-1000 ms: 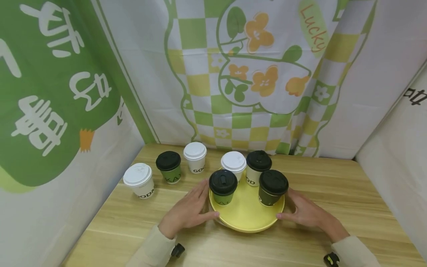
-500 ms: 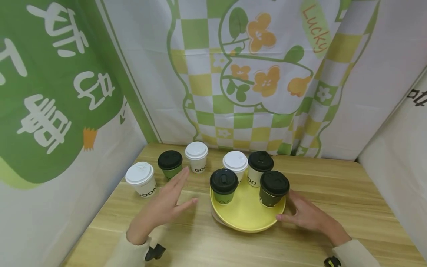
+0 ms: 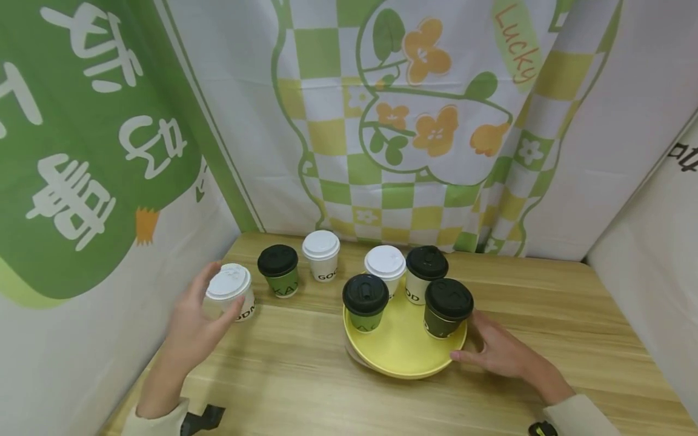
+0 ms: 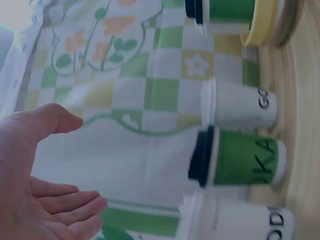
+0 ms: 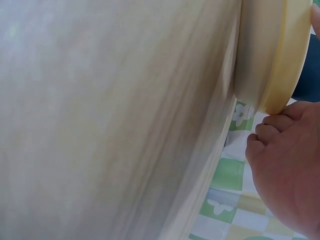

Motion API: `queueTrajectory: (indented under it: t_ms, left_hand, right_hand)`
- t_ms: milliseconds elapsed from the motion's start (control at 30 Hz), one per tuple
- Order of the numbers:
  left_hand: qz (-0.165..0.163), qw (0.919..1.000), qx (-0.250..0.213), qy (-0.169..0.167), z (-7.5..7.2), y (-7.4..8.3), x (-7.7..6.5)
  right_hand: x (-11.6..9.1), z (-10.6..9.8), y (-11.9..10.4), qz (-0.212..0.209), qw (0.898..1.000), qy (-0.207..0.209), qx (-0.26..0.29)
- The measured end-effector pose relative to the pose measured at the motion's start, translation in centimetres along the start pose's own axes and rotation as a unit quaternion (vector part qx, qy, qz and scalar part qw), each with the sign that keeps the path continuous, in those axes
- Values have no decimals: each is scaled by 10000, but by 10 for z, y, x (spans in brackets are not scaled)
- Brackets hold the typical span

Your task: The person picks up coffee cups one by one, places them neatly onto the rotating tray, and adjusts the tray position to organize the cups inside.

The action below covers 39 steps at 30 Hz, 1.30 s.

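Observation:
My left hand (image 3: 191, 324) is raised beside the nearest white-lidded paper cup (image 3: 243, 303), its thumb and fingers spread apart and overlapping the lid in the head view. In the left wrist view nothing lies between the thumb and the fingers. On the right, my right hand (image 3: 498, 345) holds the side of a round yellow tray (image 3: 406, 362), thumb at the front rim and curled fingers farther back. Four-sided grouping on the tray: a green cup (image 3: 365, 321), a dark green cup (image 3: 443, 324), a cream cup (image 3: 414, 287) with black lids, and a white-lidded cup (image 3: 385, 263).
Left of the tray, a black-lidded green cup (image 3: 282, 283) and another white cup (image 3: 323, 266) stand on the wooden table (image 3: 294, 375). A patterned curtain (image 3: 392, 206) hangs behind the table; cloth walls (image 3: 180, 242) close in both sides.
My left hand has let go of the tray and moved left to the nearest white cup. The right hand stays at the tray, and the cups have not moved.

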State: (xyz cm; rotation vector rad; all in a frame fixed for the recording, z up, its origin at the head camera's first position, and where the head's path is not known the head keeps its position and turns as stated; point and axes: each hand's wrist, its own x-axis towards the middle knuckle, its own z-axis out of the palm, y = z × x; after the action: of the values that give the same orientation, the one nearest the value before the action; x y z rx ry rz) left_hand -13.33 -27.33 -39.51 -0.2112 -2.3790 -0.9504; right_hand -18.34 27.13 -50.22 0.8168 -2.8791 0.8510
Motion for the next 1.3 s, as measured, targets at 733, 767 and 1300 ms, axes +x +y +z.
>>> queueTrajectory:
  t_ms: [733, 767, 1300]
  left_hand:
    - [-2277, 9599, -668, -1492, 7, -104, -5]
    - [-2279, 9584, -738, -1551, 9, -107, -4]
    - [-1901, 9662, -1250, -1215, 43, -127, 0]
  right_hand:
    - [-3, 1, 3, 85, 10000, -15, 18]
    - [-3, 1, 3, 95, 10000, -18, 7]
    - [-3, 1, -7, 153, 9998, -16, 113]
